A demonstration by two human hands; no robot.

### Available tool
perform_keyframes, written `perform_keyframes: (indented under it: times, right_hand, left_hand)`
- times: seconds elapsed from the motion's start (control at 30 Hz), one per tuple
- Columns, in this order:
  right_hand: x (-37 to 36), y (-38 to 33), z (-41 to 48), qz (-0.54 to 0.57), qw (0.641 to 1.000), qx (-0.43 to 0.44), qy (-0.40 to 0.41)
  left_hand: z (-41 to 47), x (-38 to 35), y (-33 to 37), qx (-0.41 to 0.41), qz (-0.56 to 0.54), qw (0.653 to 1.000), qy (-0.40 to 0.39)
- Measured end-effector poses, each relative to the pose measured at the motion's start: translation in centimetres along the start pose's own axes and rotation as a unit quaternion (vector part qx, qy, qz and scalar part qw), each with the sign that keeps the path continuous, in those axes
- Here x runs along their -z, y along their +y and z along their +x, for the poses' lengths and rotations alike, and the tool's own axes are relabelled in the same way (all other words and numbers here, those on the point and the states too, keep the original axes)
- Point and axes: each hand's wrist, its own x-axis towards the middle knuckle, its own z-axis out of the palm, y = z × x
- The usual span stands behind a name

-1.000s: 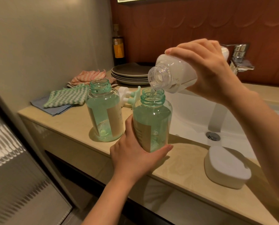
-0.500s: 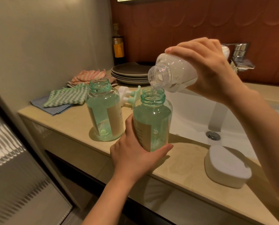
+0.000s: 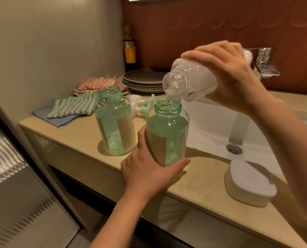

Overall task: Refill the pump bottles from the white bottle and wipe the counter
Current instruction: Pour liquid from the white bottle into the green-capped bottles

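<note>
The right hand had fingers and thumb wrapped round the body of the white bottle, which was tipped mouth-down just left of the sink. A thin thread of liquid ran from its neck into the open nearer pump bottle. The left hand gripped that bottle low down, thumb up one side and fingers curled round the other, at the sink's left rim. I could not tell whether its foot touched the counter. The other pump bottle stood uncapped further left of the sink, liquid well up its body, and the two pump heads lay behind, between it and the sink. Folded cloths lay well left of the sink, toward the wall. To my eye the nearer pump bottle, almost full, would be weighty, and its hard clear wall would turn slick if any liquid ran down it, so the low grip round the labelled part looked the sound one. The white bottle looked light, nearly spent and a little squashy. Holding it by the middle rather than the neck left the mouth free to aim.
</note>
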Motion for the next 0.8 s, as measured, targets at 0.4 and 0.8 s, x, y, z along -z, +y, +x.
perform_keyframes:
  times: [0.4,0.8]
  right_hand:
    - [0.06,0.09,-0.02,-0.004,1.0,0.002,-0.001]
    - [0.06,0.09,0.0,-0.008,1.0,0.002,0.003]
  left_hand:
    - [-0.02,0.25,0.24,0.009,0.004,1.0,-0.014]
    - [0.01,0.1,0.04,0.0,-0.003,1.0,-0.008]
